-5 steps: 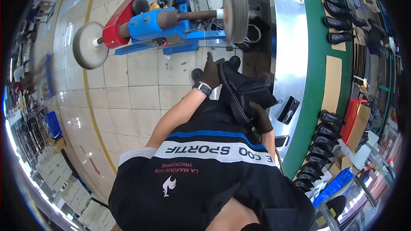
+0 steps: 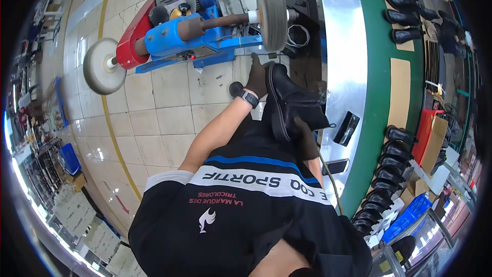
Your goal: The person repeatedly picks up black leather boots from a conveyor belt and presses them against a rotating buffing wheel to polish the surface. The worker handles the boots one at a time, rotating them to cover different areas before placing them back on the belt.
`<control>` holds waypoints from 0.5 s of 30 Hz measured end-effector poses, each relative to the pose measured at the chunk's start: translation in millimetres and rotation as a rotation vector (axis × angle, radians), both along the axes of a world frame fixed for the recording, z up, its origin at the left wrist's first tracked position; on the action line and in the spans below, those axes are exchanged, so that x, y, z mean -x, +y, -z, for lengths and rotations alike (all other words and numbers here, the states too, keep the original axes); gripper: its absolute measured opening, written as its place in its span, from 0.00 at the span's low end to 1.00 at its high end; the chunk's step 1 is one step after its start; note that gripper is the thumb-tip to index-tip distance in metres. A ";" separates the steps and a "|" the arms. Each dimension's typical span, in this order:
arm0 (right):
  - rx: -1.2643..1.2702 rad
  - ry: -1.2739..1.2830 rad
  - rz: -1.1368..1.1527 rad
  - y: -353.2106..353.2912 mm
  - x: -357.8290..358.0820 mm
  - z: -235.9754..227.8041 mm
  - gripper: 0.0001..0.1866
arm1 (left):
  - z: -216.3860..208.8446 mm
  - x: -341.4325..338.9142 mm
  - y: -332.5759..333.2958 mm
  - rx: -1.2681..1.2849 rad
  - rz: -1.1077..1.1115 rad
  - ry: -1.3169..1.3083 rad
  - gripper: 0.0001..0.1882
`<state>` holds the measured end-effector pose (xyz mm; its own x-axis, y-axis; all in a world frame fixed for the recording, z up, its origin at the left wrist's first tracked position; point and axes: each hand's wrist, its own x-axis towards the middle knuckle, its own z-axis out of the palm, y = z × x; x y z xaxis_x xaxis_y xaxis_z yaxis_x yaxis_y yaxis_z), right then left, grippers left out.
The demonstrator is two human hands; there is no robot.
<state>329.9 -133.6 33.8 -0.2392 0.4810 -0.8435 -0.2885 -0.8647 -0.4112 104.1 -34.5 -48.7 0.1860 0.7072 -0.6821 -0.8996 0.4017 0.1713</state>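
One black boot (image 2: 302, 113) is mid-frame, fingers of the right hand (image 2: 307, 144) clamped on it, those of the left hand (image 2: 258, 78) spread by its toe, tiled floor (image 2: 148, 123) at left, green-and-metal worktop (image 2: 378, 82) at right.

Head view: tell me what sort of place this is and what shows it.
Probably a footwear workshop: a blue-and-red twin-wheel polishing machine stands on the floor, black boots line the green surface, and the gloved right hand holds a black ankle boot.
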 end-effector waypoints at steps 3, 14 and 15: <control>-0.101 -0.026 0.039 15.5 27.1 -6.5 0.18 | -10.6 16.1 31.3 -0.119 -0.080 -0.203 0.51; -0.074 0.183 0.095 93.6 84.2 26.5 0.18 | 60.9 60.4 84.8 -0.020 0.102 -0.048 0.49; -0.058 0.200 0.110 97.9 89.3 42.4 0.17 | 65.6 64.0 88.8 -0.005 0.127 -0.061 0.49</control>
